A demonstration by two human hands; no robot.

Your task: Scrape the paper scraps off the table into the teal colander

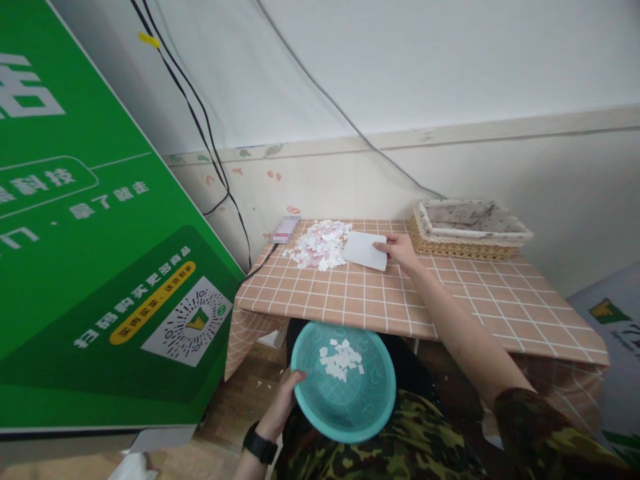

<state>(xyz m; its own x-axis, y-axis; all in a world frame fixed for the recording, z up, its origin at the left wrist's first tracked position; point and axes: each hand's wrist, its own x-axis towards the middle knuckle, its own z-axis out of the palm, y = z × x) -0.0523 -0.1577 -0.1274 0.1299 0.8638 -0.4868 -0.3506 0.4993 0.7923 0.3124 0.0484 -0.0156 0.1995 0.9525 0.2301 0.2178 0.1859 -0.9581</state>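
My left hand [290, 393] grips the left rim of a teal plastic basket [373, 403], held below the table's front edge in front of my body. Inside it lie several torn white paper scraps [343, 360]. Over the table, my right hand [400, 250] pinches a flat white card [365, 249] by its right end, thumb on top. The card's left edge meets a heap of white and pinkish paper scraps [323, 245] on the tablecloth. Whether the card touches the cloth, I cannot tell.
A wicker basket [465, 248] with a cloth lining stands at the back right of the checked tablecloth [480, 300]. A blurred power strip [285, 230] sits at the back left, its cable running off leftward. A large green cabinet [100, 233] rises on the left.
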